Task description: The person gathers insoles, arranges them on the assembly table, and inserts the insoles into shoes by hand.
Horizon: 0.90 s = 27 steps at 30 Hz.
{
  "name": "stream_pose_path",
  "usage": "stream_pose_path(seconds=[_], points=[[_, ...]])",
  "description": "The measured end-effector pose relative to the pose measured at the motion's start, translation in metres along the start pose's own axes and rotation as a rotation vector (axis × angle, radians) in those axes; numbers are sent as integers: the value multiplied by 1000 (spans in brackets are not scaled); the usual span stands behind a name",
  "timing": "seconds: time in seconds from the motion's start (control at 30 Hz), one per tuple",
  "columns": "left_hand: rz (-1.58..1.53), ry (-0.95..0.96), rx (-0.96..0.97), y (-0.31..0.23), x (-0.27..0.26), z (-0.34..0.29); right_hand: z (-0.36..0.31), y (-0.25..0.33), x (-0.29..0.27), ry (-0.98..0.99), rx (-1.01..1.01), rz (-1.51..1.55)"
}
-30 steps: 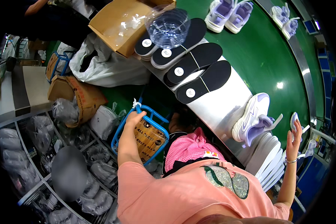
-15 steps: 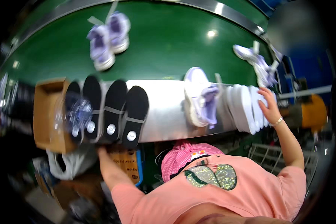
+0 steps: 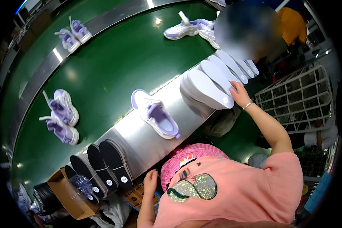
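My right hand (image 3: 239,95) is at the heel end of the white insoles (image 3: 209,85), which lie in stacks at the right of the metal shelf. Its thumb and fingers close on the edge of a white insole there. Down by the shelf's front edge, in front of my body, my left hand (image 3: 151,181) has loosely curled fingers with nothing visible in them. Between the two hands, a white and lilac sneaker (image 3: 155,114) stands on the shelf, its opening toward me. Black insoles (image 3: 115,163), banded in bundles with round white labels, are at the shelf's left end.
Lilac sneakers (image 3: 62,116) in pairs stand on the green conveyor (image 3: 102,81) beyond the metal shelf (image 3: 140,154). A cardboard box (image 3: 70,199) with crumpled clear plastic sits at the left. To the right is a white wire rack (image 3: 296,97), with a person in orange (image 3: 293,24) behind.
The view has turned, so the shelf slants up to the right. My right hand has gone from above the far stacks to the edge of a nearer one. My left hand has come out from the shelf edge.
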<state>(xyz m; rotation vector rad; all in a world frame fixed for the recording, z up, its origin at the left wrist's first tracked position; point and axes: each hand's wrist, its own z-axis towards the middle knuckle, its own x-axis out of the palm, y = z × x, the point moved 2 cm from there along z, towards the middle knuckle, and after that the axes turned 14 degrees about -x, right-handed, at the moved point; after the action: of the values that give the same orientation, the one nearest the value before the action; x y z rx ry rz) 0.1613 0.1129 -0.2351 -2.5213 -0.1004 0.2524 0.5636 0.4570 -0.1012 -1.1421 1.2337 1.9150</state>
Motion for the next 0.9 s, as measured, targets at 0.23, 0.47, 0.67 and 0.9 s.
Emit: stream_pose_path(seconds=[0.23,0.47,0.67,0.9], points=[[-285,705,84,-207,120,2,19,-44,15,368,303,492],[-506,632,-201,-267,241,80,29,-53,23,535,275,665],[-877,518,-132,-291,262,78,13,-56,47,485,455,1207],[-857,457,-148,-296,268,79,5,-51,65,402,353,902]])
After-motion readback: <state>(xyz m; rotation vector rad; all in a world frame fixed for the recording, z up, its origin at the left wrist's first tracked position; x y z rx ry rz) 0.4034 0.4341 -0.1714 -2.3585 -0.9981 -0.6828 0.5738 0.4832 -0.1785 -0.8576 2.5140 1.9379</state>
